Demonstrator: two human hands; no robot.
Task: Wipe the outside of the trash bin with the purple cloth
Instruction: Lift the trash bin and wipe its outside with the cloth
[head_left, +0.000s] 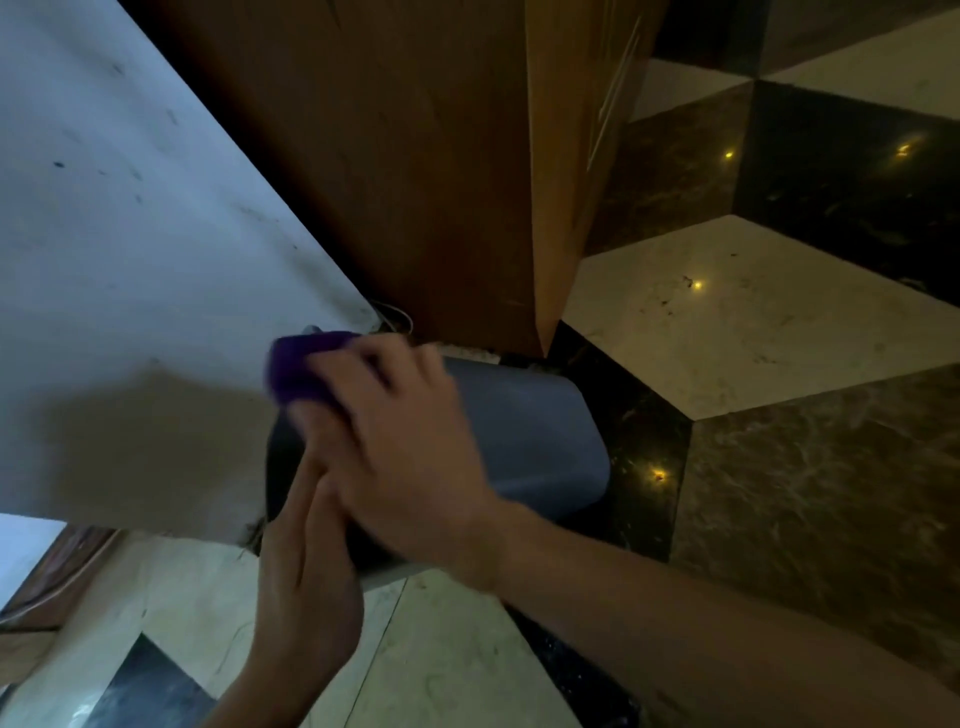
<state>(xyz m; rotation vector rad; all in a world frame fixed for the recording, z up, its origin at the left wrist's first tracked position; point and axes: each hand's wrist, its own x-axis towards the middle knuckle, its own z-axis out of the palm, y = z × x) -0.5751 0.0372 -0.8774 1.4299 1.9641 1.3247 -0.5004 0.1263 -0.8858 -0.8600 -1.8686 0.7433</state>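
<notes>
The grey trash bin is on the tiled floor, in the corner between the white wall and the wooden cabinet. It seems tipped, its long axis running from the wall side toward the floor tiles. The right hand has its grip closed on the purple cloth, pressing it at the bin's wall-side edge. The left hand lies with flat, open fingers against the bin's near side, probably to steady it.

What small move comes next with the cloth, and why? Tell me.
Probably draw the right hand and the purple cloth down the grey trash bin wall toward its base. The cloth sits bunched at the bin's top edge near the white wall, the left hand steadies the rim, and the broad side shows uncovered.
</notes>
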